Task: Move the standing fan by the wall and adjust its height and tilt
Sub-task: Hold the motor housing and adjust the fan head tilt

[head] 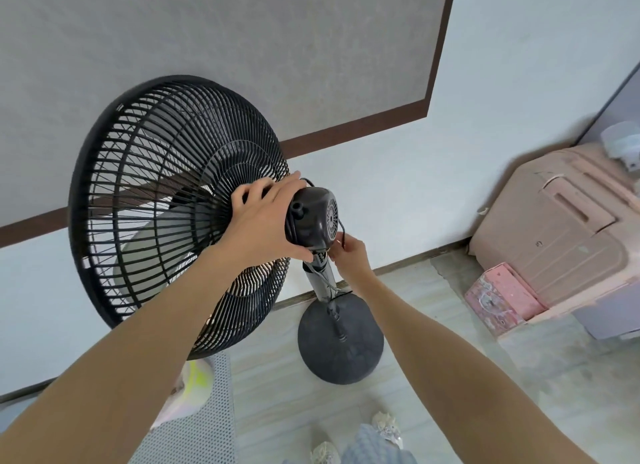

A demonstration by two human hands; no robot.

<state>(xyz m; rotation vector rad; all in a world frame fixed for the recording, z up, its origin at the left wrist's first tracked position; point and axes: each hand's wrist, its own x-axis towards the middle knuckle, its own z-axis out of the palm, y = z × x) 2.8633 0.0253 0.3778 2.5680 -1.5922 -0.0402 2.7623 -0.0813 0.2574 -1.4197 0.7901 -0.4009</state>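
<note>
Two bare forearms reaching forward and down. Left hand cupped over motor housing, fingers curled against grille. Right hand pinching at neck joint under housing; exact grasp hidden. Fan standing on floor, close by wall. Risk, as a judgement: loosened joint letting heavy head drop, or fingers slipping between ribs. Black ribbed plastic grille, glossy rounded housing, grey pole, matte round base.
</note>
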